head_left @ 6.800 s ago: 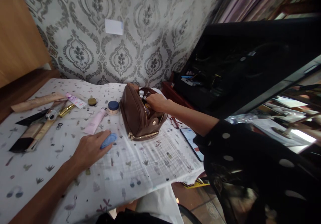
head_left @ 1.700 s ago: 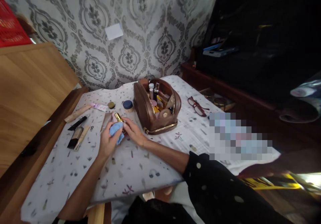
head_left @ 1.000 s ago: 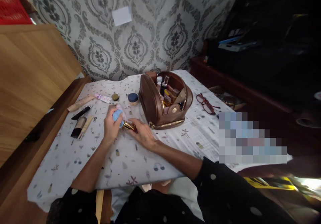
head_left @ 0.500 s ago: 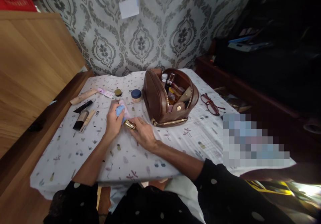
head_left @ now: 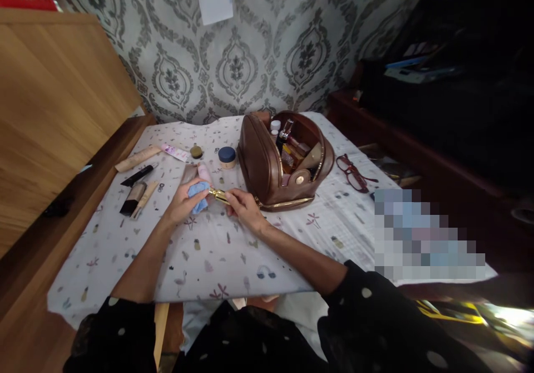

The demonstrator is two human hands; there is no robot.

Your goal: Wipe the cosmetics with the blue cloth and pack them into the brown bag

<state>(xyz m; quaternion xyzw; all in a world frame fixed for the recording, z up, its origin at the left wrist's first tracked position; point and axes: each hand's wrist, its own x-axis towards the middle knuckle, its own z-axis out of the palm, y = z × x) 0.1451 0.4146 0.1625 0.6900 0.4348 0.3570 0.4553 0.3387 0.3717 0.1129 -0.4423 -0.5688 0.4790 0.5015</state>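
Observation:
My left hand (head_left: 182, 201) is closed on a crumpled light blue cloth (head_left: 197, 196). The cloth touches one end of a shiny gold lipstick tube (head_left: 218, 195). My right hand (head_left: 246, 210) pinches the tube's other end between thumb and fingers. Just behind my left hand lie a pink tube (head_left: 203, 172) and a clear item, partly hidden. An open brown makeup bag (head_left: 261, 161) stands right of my hands, with several cosmetics inside, among them a dark lipstick with a clear cap (head_left: 284, 133).
A blue-lidded jar (head_left: 227, 158) and a small olive round pot (head_left: 196, 151) sit behind my hands. At left lie a beige tube (head_left: 137, 158), a black tube (head_left: 137, 176), a foundation bottle (head_left: 133, 199) and a purple-white tube (head_left: 175, 152). Glasses (head_left: 354, 173) rest right of the bag.
The gold lipstick tube has turned from a slant to nearly level, and more of it shows. My right hand has shifted slightly right; my left hand with the cloth has moved slightly left and lower.

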